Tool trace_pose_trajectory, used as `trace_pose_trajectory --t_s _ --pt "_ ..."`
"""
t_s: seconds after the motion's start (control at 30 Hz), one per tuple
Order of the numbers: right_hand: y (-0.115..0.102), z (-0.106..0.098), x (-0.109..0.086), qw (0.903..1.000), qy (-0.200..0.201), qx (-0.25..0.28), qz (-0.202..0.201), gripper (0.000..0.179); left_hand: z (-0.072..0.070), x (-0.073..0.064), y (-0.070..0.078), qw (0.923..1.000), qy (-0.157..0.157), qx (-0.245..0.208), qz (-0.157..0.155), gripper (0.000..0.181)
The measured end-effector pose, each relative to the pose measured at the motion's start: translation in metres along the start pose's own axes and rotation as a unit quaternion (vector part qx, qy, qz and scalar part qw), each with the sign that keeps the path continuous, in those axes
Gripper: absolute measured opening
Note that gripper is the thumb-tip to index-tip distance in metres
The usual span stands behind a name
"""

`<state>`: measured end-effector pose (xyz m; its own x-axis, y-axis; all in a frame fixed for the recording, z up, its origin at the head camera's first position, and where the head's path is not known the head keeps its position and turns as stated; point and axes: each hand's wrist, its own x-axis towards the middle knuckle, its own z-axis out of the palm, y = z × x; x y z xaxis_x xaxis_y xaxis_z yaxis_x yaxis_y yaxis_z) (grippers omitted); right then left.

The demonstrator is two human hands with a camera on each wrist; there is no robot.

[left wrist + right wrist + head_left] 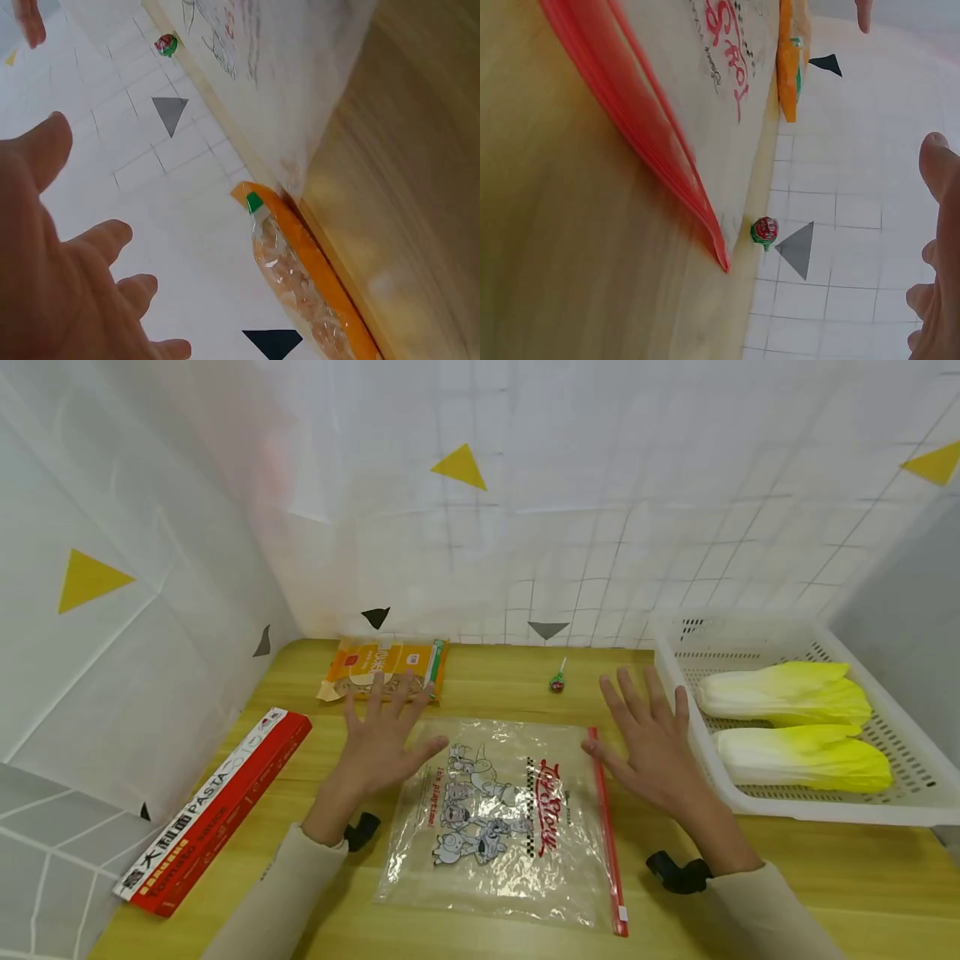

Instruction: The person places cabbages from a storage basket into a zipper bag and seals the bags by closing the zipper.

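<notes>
Both hands hover, fingers spread, on either side of a clear zip bag [495, 827] printed with cartoon figures and closed off by a red zip strip on its right side. My left hand [382, 747] overlaps the bag's upper left corner in the head view and holds nothing. Just beyond its fingertips lies an orange food packet [390, 664] with a clear window. My right hand [648, 747], also holding nothing, is above the zip side, between the bag and a white basket [810, 810]. A wrapped lollipop [557, 682] lies behind the bag.
Two Chinese cabbages [787, 693] lie side by side in the basket at the right. A long red pasta box [217, 810] sits slanted along the table's left side. White sheet walls [562, 552] with yellow and dark triangles enclose the back and sides.
</notes>
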<state>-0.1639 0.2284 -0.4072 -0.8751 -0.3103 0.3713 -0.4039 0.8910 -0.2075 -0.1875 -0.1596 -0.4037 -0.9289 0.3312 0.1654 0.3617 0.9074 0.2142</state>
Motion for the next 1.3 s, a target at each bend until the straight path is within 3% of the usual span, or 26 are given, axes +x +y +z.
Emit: trace_pose_trajectory --t_s 0.17,0.33,0.43,0.63,0.77,1.03,1.3 --pt "0.000 0.007 -0.004 0.9995 -0.022 0.008 -0.021 0.091 0.007 -0.001 0.008 0.9994 -0.029 0.002 0.017 0.081" --pt "-0.001 0.016 -0.009 0.9968 -0.071 0.028 -0.025 0.095 0.014 -0.002 0.013 0.9979 -0.050 0.001 0.040 0.081" --pt "-0.001 0.022 -0.011 0.9935 -0.102 0.040 -0.030 0.094 0.019 -0.004 0.014 0.9953 -0.078 -0.007 0.057 0.081" --pt "-0.004 0.033 -0.017 0.9871 -0.143 0.052 -0.051 0.093 0.022 -0.010 0.018 0.9829 -0.156 -0.054 0.081 0.080" --pt "-0.006 0.036 -0.022 0.9824 -0.170 0.064 -0.045 0.095 0.022 -0.012 0.019 0.9748 -0.188 -0.084 0.085 0.080" --pt "-0.009 0.041 -0.022 0.9756 -0.197 0.087 -0.040 0.094 0.024 -0.010 0.014 0.9684 -0.221 -0.082 0.082 0.088" --pt "-0.016 0.047 -0.014 0.9754 -0.197 0.087 -0.046 0.094 0.023 -0.011 0.001 0.9683 -0.222 -0.092 0.068 0.090"
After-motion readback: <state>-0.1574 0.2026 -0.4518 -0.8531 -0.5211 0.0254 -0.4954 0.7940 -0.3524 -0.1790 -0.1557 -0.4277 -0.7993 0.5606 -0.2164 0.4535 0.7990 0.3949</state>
